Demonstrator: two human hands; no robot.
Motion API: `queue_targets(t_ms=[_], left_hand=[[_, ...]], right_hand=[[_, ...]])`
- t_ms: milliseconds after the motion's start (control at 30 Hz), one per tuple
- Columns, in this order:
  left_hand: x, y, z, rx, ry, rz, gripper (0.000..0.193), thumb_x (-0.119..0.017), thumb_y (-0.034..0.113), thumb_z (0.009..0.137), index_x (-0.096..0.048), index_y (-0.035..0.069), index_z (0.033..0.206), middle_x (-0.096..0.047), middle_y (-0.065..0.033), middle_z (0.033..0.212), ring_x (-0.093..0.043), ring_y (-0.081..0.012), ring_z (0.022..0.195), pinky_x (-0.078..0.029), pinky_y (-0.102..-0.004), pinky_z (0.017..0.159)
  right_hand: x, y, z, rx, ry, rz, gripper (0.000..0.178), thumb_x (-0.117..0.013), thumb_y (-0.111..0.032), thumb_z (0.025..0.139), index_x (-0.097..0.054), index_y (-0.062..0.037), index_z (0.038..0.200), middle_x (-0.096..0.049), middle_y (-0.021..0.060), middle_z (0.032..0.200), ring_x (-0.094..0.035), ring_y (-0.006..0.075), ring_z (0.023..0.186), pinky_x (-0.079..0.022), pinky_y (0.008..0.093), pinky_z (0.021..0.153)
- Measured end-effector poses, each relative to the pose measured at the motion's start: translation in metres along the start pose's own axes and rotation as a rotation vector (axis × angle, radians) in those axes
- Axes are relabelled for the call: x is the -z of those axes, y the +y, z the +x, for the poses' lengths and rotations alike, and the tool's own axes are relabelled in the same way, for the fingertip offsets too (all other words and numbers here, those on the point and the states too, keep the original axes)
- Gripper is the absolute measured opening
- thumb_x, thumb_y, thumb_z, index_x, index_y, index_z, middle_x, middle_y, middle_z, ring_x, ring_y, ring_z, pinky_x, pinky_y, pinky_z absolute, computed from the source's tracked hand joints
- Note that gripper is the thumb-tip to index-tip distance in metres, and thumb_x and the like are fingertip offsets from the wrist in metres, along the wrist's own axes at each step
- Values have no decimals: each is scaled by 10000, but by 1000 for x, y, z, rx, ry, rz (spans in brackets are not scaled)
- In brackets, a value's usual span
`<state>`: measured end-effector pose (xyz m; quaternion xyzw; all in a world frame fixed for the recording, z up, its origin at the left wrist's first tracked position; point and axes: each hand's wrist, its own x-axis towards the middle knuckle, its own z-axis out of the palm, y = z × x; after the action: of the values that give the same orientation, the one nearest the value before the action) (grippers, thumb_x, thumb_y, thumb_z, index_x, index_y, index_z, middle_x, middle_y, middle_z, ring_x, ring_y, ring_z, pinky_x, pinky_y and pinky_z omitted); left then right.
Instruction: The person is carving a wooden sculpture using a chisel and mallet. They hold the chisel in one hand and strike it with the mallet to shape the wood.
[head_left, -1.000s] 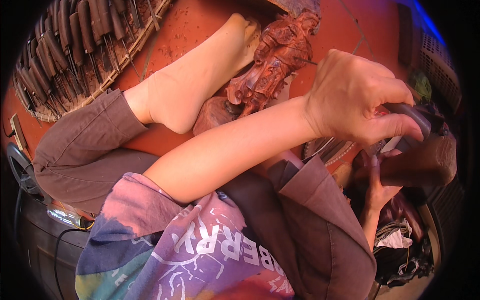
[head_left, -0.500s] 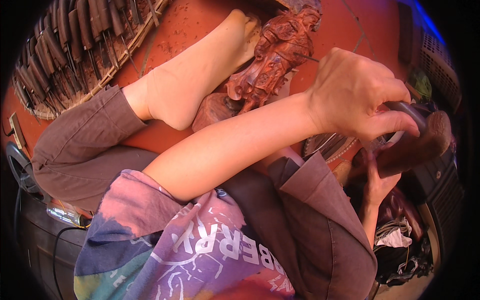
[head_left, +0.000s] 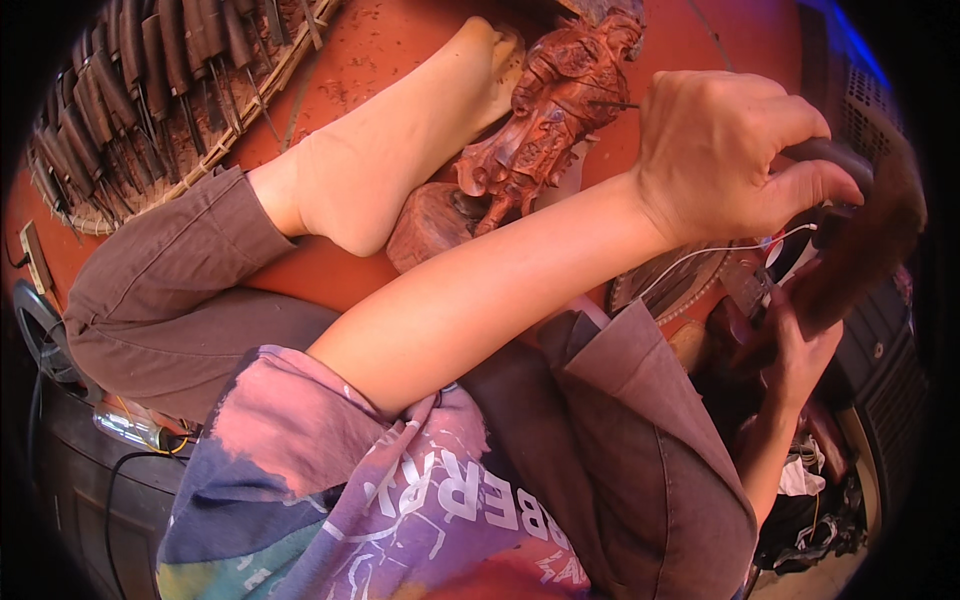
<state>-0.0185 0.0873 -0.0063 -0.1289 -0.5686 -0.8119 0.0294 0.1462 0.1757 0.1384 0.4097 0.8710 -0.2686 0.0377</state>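
Observation:
My left arm reaches across my lap, and my left hand point(head_left: 725, 155) is closed in a fist around a carving chisel point(head_left: 828, 152). Its dark handle pokes out by my thumb. On the fist's other side, a thin dark shaft touches or nearly touches a reddish-brown carved wooden figure point(head_left: 555, 105), which leans beside my bare foot point(head_left: 400, 150). At the right, my right hand point(head_left: 805, 350) grips a dark wooden mallet point(head_left: 870, 265) with a long, rounded body. Part of its grip is hidden behind the wood.
A round woven tray point(head_left: 215, 150) with many dark-handled carving tools and wood chips lies at the far left. A second round tray point(head_left: 680, 290) and a white cord point(head_left: 720, 250) sit beyond my right knee. Dark crates point(head_left: 880, 120) and bags crowd the right edge.
My left hand has shifted slightly up and to the right. The right hand and the mallet have moved right, away from the left fist. More of the white cord shows.

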Motion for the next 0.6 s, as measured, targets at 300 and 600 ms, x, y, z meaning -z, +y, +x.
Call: queue_targets(t_ms=[300, 600], left_hand=[[0, 4, 8, 11, 149, 1, 391, -811, 487, 686, -694, 114, 695, -602, -37, 581, -610, -246, 524, -441, -350, 473], [-1, 3, 26, -36, 388, -7, 417, -763, 488, 785, -681, 80, 782, -616, -75, 643, -618, -277, 562, -458, -354, 498]], right_hand=[[14, -32, 27, 8, 14, -200, 414, -707, -110, 825, -571, -1, 1201, -587, 22, 955, -542, 101, 789, -439, 240, 707], [34, -67, 57, 154, 79, -486, 544, -690, -71, 855, -514, -3, 1366, -631, 100, 1200, -581, 185, 1124, -402, 304, 1017]])
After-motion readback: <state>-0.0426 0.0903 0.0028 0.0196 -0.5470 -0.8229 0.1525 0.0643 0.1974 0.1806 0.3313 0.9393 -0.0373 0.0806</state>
